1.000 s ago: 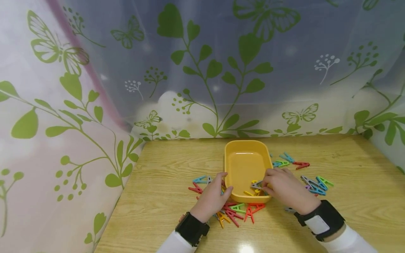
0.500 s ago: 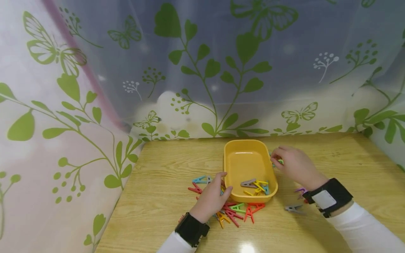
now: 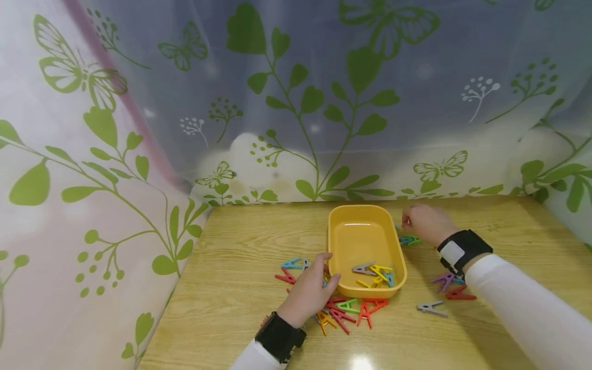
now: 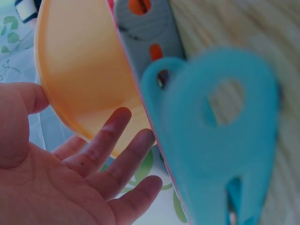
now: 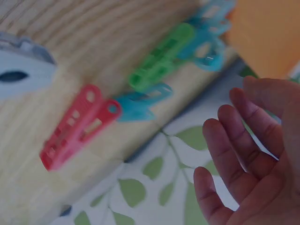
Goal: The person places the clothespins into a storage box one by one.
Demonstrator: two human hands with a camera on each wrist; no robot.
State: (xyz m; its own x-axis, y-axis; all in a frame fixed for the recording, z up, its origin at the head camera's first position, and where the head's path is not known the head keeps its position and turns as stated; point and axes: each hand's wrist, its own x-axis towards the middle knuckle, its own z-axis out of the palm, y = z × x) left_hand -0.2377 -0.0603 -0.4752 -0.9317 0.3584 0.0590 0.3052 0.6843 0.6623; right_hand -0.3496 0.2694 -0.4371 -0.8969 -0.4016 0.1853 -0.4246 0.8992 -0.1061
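A yellow plastic tray (image 3: 358, 241) holds a grey clothespin (image 3: 363, 268), some yellow ones and a blue one at its front end. My left hand (image 3: 307, 290) is at the tray's left side; in the left wrist view its thumb touches the rim and its fingers spread loosely by the wall. Beyond the tray's right rim hovers my right hand (image 3: 427, 223), its fingers loosely bent and nothing showing between them in the right wrist view. Close below it lie green and blue clothespins (image 3: 409, 240). The right wrist view also shows a red clothespin (image 5: 79, 126).
Several clothespins, including a light green one (image 3: 348, 306), are heaped in front of the tray and around my left hand. A purple clothespin (image 3: 444, 281), a red one (image 3: 460, 293) and a grey one (image 3: 431, 308) lie near my right forearm. A patterned curtain (image 3: 287, 128) hangs behind the table.
My right hand has let go of a grey clothespin in the tray, then moved out over the right rim and toward the back of the table. The left hand has stayed in place.
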